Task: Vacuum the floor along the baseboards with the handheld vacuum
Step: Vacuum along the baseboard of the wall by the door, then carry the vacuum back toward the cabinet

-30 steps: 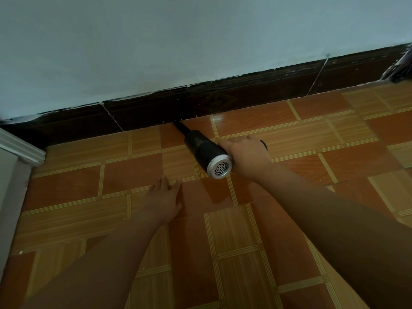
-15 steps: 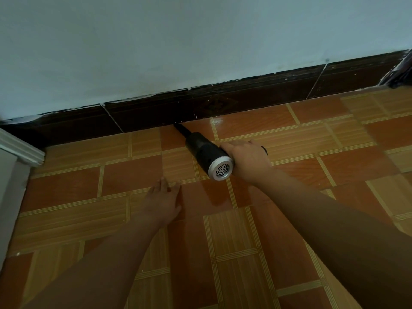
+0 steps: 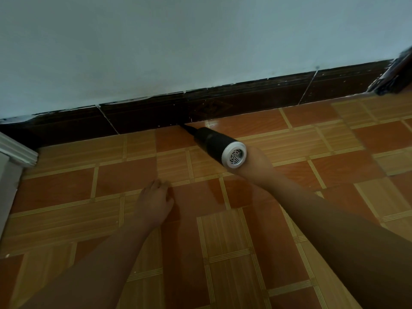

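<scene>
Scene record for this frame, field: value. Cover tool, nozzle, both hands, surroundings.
tool: handheld vacuum, black body, white vented rear cap
nozzle: nozzle points at the foot of the dark baseboard; contact unclear
grip: right hand holds the vacuum from behind; fingers mostly hidden
support: left hand rests palm down on the tiled floor, holding nothing
left edge: white door trim
right edge: blurred object, cannot identify

Black handheld vacuum [image 3: 211,141] – white vented rear – nozzle touching dark baseboard [image 3: 223,103].
</scene>
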Tool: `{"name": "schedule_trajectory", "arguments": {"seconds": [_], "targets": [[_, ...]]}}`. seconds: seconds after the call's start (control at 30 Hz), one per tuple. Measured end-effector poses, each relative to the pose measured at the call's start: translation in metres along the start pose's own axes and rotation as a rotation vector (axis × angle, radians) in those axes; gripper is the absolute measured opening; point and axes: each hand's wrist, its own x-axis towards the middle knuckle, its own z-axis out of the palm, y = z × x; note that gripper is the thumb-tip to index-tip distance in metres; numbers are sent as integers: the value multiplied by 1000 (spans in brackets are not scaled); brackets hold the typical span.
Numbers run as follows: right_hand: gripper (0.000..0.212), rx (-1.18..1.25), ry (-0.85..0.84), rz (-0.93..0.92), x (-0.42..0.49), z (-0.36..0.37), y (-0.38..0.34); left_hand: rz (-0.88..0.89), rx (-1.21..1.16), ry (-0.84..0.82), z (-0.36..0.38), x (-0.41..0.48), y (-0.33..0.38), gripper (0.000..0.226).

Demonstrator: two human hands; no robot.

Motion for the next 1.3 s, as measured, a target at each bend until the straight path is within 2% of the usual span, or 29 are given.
{"name": "schedule_trajectory", "arguments": {"seconds": [0.2,0.33,0.47,0.6,0.73,0.83,1.0,1.1,1.3], "targets": [[36,352,-20,114,-13,-22,-1,-40,-347,87,-14,1,7,37],[25,641,-36,164,-22,-39,4,-117,-570,104,-29,5,20,42],[19,900,-63,256,-31,-61,2,-147,-766,191,-45,6,31,17],[18,1099,-85,312,-42,-88,-11,-169,-982,219,-73,6,48,23],[20,1184,-82,328,-56,-109,-26,-105,-1122,218,-104,1,74,30],[31,1239,-76,350,-67,-123,-35,-42,-1221,213,-126,-4,96,38],[45,1297,-38,354,-89,-142,-47,29,-1549,231,-165,-14,128,48],[50,1319,-18,342,-99,-150,-49,109,-1609,272,-182,-23,141,43],[71,1341,-1,325,-114,-159,-46,153,-1643,294,-186,-30,152,35]]}}
